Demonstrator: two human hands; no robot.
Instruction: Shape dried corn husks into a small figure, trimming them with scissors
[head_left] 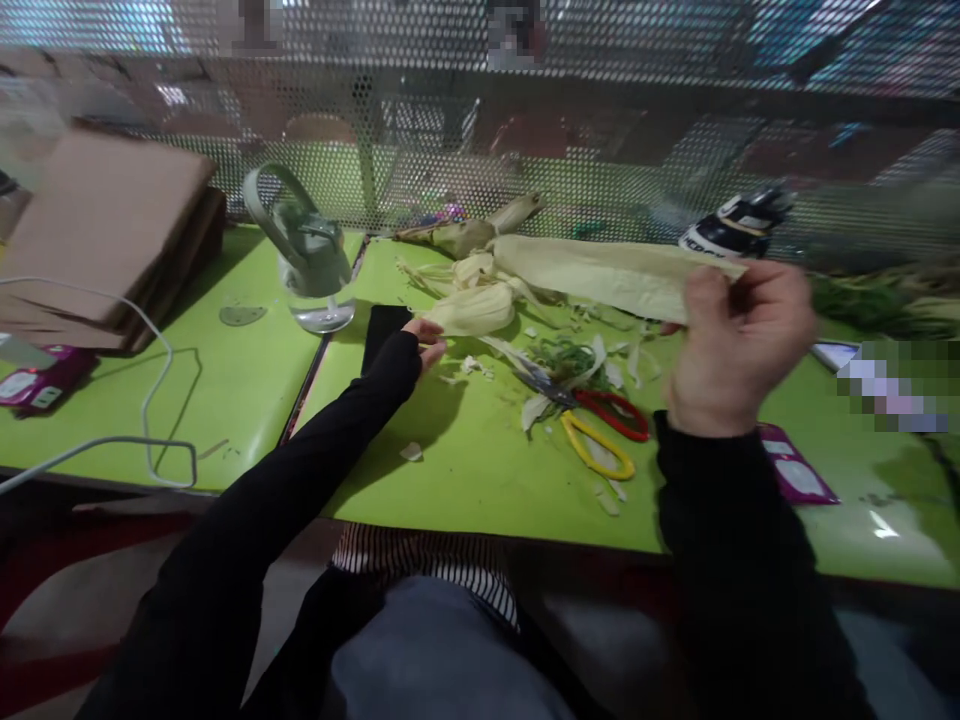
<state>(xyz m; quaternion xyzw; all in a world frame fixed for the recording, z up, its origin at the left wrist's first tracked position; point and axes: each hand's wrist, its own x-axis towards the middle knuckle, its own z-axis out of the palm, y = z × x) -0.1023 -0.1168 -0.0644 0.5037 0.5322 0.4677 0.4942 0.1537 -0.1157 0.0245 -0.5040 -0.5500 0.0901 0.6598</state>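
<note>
My right hand [731,345] is raised above the green table [465,460] and pinches the end of a long pale corn husk leaf [607,272] that stretches left across the table. My left hand [425,338] reaches forward in a black sleeve, and its fingers rest at a folded husk [474,310] in a pile of husks [480,255]. Only a few of its fingers show. Scissors with one red and one yellow handle [600,425] lie shut on the table between my arms, among husk scraps.
A glass jug with a grey-green lid [309,255] stands at the back left. Brown cardboard [112,235] lies far left with a white cable [150,400] in front. A perforated metal screen [480,120] walls the back. Purple packets [795,470] lie right.
</note>
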